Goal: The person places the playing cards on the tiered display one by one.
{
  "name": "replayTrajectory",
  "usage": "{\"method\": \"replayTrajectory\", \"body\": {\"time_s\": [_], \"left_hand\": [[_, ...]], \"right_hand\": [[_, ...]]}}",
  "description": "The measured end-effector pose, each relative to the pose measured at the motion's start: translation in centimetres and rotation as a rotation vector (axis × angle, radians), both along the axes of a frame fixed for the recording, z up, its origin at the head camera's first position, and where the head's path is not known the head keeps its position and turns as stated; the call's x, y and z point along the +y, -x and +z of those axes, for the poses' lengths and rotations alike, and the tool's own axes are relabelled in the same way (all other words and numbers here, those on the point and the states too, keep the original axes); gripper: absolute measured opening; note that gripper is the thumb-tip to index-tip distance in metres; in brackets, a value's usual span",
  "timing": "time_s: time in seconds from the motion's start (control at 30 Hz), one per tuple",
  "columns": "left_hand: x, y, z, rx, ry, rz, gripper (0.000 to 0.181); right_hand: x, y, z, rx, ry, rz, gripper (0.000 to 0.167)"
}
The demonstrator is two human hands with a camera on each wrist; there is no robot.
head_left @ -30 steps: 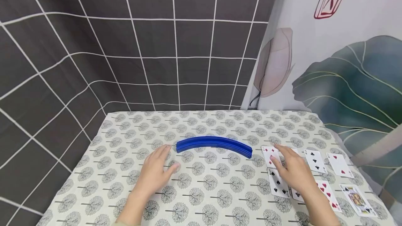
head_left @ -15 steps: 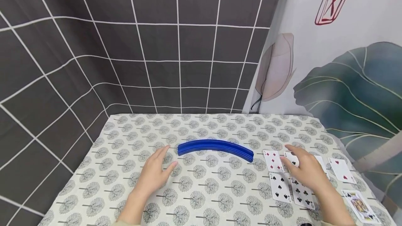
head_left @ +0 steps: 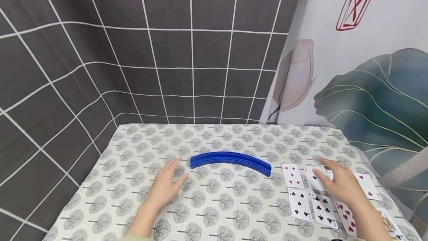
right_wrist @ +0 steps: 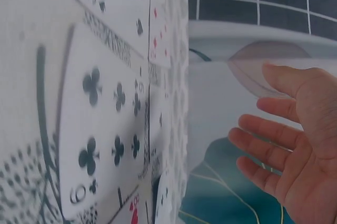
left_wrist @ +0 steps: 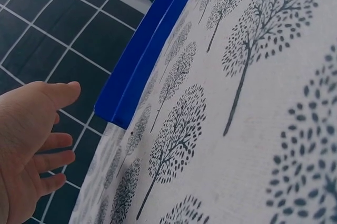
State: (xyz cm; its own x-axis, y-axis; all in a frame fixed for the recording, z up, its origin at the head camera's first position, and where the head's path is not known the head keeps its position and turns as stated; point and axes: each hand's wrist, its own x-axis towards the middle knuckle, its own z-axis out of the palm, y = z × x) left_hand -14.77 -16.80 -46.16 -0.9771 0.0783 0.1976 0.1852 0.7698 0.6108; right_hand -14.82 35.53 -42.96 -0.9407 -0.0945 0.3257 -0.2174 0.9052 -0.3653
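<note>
"Both of our hands: are we gripping anything?"

"Nothing. Our left hand (head_left: pixel 165 185) is released, thumb and fingers apart, just beside the left end of the curved blue card holder (head_left: pixel 230 158) but not touching it. Our right hand (head_left: pixel 341 183) is released too, its fingers loosely bent; the right wrist view shows it clear of the cards."

"Where does the holder lie?"

"Mid-tablecloth, between our hands, bowed away from us. We have it on the tree-print tablecloth (head_left: pixel 200 215), with a dark grid curtain (head_left: pixel 214 81) behind."

"And our cards?"

"Face up at the right, in 2 rows. Nearer us: the 5 of spades (head_left: pixel 300 204), the 6 of clubs (head_left: pixel 323 210), a partly hidden hearts card (head_left: pixel 346 217) and a partly hidden face card (head_left: pixel 391 224). Farther: the 5 of diamonds (head_left: pixel 292 176), a clubs card (head_left: pixel 313 183) partly covered by our right hand, and the 2 of hearts (head_left: pixel 369 187)."

"Which clubs card?"

"We cannot tell."
</note>
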Motion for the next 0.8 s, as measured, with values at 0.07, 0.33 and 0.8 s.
{"method": "replayTrajectory", "body": {"time_s": [0.07,0.33,0.8], "left_hand": [[0.1,0.0,0.0,-0.005,-0.005,-0.002,0.067],[0.3,0.4,-0.5,0.004,-0.022,-0.007,0.066],[0.5,0.9,-1.0,-0.026,-0.053,-0.004,0.067]], "right_hand": [[0.6,0.0,-0.1,0.009,-0.002,-0.001,0.048],[3.1,0.6,-0.3,-0.017,-0.028,-0.048,0.049],[7.1,1.3,-1.2,-0.085,-0.073,-0.099,0.052]]}}
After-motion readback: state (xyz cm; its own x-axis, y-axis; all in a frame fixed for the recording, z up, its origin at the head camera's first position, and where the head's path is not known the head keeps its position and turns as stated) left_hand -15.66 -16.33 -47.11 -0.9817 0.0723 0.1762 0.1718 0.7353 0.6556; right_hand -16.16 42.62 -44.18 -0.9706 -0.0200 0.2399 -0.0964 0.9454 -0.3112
